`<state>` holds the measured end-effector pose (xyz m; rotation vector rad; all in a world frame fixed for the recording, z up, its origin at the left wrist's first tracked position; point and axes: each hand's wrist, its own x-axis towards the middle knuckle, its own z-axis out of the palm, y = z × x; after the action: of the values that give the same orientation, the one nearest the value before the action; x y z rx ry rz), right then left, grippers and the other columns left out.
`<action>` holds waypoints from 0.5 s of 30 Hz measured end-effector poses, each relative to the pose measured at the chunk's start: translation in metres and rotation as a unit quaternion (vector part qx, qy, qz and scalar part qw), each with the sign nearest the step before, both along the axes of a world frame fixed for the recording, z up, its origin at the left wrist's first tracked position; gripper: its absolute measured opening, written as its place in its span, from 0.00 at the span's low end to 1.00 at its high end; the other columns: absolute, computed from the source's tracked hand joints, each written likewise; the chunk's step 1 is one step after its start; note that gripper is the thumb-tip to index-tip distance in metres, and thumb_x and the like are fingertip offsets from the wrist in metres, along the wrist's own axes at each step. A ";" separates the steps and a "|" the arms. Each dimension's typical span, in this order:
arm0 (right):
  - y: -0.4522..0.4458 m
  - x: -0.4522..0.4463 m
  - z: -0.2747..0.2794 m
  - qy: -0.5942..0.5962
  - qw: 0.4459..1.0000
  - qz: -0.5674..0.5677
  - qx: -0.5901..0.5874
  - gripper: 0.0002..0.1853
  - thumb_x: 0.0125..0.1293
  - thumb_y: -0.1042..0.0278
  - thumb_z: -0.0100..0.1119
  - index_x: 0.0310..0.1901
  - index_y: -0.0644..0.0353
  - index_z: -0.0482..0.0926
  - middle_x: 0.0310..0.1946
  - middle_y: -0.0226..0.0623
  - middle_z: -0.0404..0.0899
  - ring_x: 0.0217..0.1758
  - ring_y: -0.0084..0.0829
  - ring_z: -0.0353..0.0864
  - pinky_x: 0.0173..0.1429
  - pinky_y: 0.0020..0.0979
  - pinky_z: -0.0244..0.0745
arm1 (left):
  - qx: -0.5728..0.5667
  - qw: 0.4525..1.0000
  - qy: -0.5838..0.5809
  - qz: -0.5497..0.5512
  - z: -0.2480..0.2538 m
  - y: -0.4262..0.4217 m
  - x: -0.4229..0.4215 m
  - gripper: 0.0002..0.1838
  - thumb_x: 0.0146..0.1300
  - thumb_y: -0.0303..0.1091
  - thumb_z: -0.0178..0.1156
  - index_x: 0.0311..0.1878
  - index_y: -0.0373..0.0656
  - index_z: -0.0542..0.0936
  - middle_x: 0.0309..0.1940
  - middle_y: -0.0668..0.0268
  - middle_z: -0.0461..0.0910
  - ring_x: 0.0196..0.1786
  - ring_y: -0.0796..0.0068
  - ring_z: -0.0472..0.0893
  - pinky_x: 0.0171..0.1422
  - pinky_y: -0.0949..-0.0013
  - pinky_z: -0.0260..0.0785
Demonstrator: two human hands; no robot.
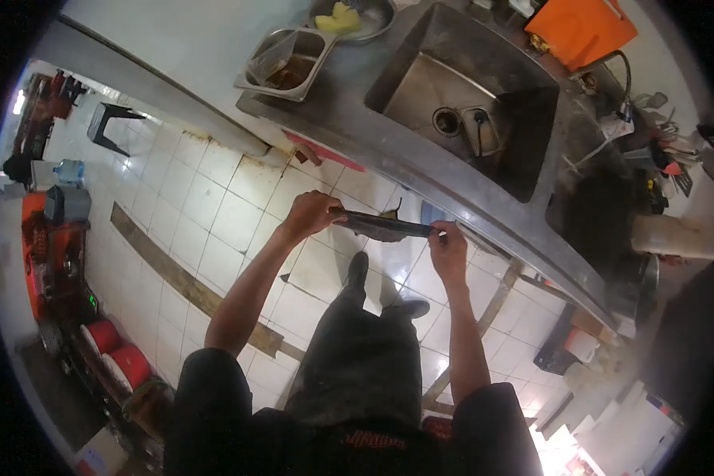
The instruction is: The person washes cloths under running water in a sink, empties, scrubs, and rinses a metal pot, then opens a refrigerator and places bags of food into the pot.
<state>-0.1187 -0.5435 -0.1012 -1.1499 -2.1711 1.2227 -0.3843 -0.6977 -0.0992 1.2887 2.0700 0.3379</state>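
Head camera: I observe the bare left hand (308, 214) and bare right hand (450, 244), fingers curled around opposite ends of a long, dark, strip-shaped item (382, 227), possibly folded cloth. It spans between them above the white square-tiled floor (224, 213), near the grey metal sink counter (333, 103).

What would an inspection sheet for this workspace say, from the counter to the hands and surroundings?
Surface: metal counter with a built-in sink.
Job's things: a long dark object, held above the floor; cannot tell what it is.
Clutter: metal tub, yellow item in a bowl, orange item.
Hands: left hand and right hand grip opposite ends of the dark object.
Cables: none certain; a thin curved strand might be one.
Surroundings: white floor tiles, dark stool, water bottle.
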 end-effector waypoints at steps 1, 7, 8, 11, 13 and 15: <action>0.004 0.001 -0.024 0.014 0.996 0.024 0.084 0.06 0.62 0.75 0.54 0.41 0.60 0.75 0.30 0.42 0.78 0.28 0.34 0.80 0.30 0.32 0.75 | 0.015 0.999 -0.028 0.044 -0.008 0.006 -0.003 0.14 0.55 0.46 0.64 0.35 0.45 0.83 0.33 0.62 0.83 0.38 0.63 0.82 0.44 0.62 0.71; 0.040 -0.015 -0.100 0.116 0.925 -0.135 -0.336 0.14 0.66 0.70 0.52 0.51 0.65 0.69 0.44 0.48 0.74 0.47 0.34 0.79 0.37 0.33 0.79 | 0.156 0.968 -0.070 0.182 -0.108 0.051 -0.003 0.11 0.57 0.38 0.64 0.35 0.39 0.82 0.28 0.63 0.80 0.27 0.73 0.77 0.35 0.69 0.69; 0.044 -0.024 -0.109 0.285 0.869 -0.168 -0.367 0.16 0.67 0.69 0.53 0.53 0.66 0.68 0.47 0.50 0.73 0.51 0.35 0.77 0.41 0.34 0.80 | 0.159 0.969 -0.072 0.177 -0.115 0.064 -0.002 0.11 0.57 0.38 0.64 0.35 0.39 0.82 0.28 0.63 0.80 0.27 0.73 0.77 0.35 0.69 0.69; 0.071 -0.022 -0.254 0.121 0.986 -0.037 0.106 0.17 0.66 0.68 0.53 0.55 0.65 0.71 0.54 0.51 0.70 0.56 0.42 0.72 0.57 0.41 0.71 | 0.291 0.831 -0.370 0.295 -0.123 0.088 -0.006 0.11 0.62 0.34 0.56 0.35 0.34 0.80 0.26 0.61 0.79 0.28 0.71 0.76 0.35 0.67 0.68; 0.081 -0.028 -0.294 0.022 0.957 -0.050 0.284 0.20 0.66 0.63 0.52 0.57 0.63 0.70 0.57 0.49 0.69 0.58 0.45 0.70 0.62 0.42 0.66 | 0.412 0.852 -0.196 0.258 -0.187 0.114 -0.018 0.11 0.63 0.34 0.55 0.38 0.35 0.79 0.31 0.60 0.80 0.32 0.69 0.77 0.39 0.66 0.69; 0.079 -0.054 -0.234 -0.044 0.984 -0.054 0.165 0.25 0.66 0.55 0.52 0.61 0.59 0.67 0.59 0.45 0.69 0.61 0.46 0.67 0.67 0.41 0.60 | 0.523 0.827 -0.018 0.206 -0.225 0.126 -0.020 0.12 0.64 0.34 0.54 0.41 0.35 0.79 0.36 0.59 0.81 0.36 0.66 0.78 0.42 0.65 0.70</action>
<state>-0.1725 -0.4641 -0.3352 -1.1760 -2.2351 0.7426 -0.4040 -0.5717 -0.3244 1.3053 2.1394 1.8765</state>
